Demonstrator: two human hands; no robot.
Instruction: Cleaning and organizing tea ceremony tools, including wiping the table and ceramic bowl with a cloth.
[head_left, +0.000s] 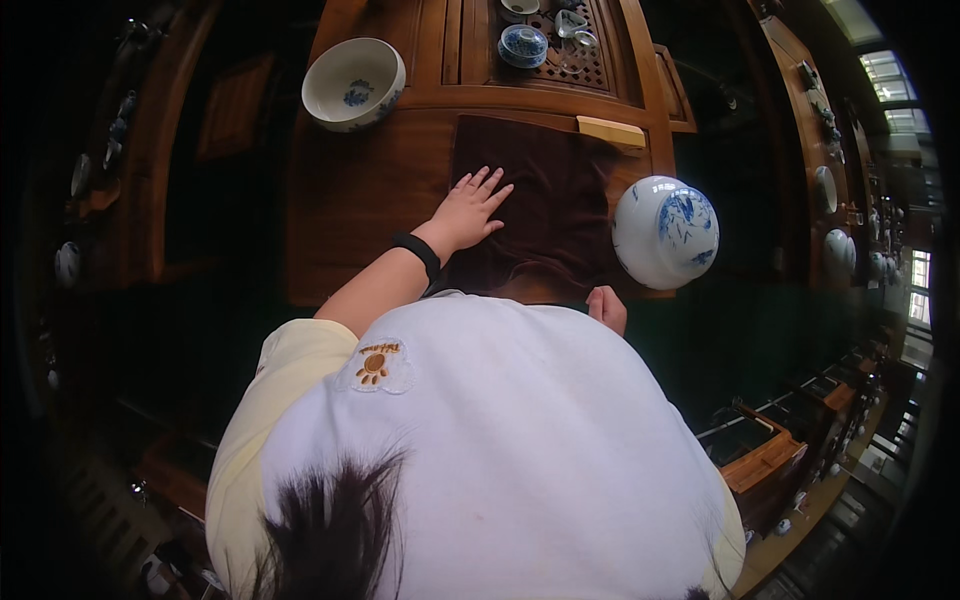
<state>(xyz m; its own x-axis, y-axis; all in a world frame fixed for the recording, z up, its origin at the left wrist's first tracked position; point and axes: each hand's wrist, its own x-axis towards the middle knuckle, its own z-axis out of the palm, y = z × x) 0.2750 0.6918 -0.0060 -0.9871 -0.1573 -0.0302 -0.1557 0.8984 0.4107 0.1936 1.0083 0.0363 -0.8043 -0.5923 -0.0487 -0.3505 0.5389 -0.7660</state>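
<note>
My left hand (471, 210) lies flat, fingers spread, on the left part of a dark brown cloth (551, 202) spread over the wooden tea table (360, 210). Close to the table's front edge, at the right of my body, is my right hand (607, 309), its fingers curled; whether it holds something cannot be seen. Just beyond it stands a white porcelain vessel with blue painting (660, 232), at the cloth's right side. A light wooden block or box (611, 132) rests at the cloth's upper right corner.
A large white bowl with blue decoration (352, 84) stands at the back left. Farther back, a blue-and-white lidded bowl (523, 46) and a glass pitcher (571, 24) sit on the slotted tea tray (615, 82). Other tables with porcelain flank this one.
</note>
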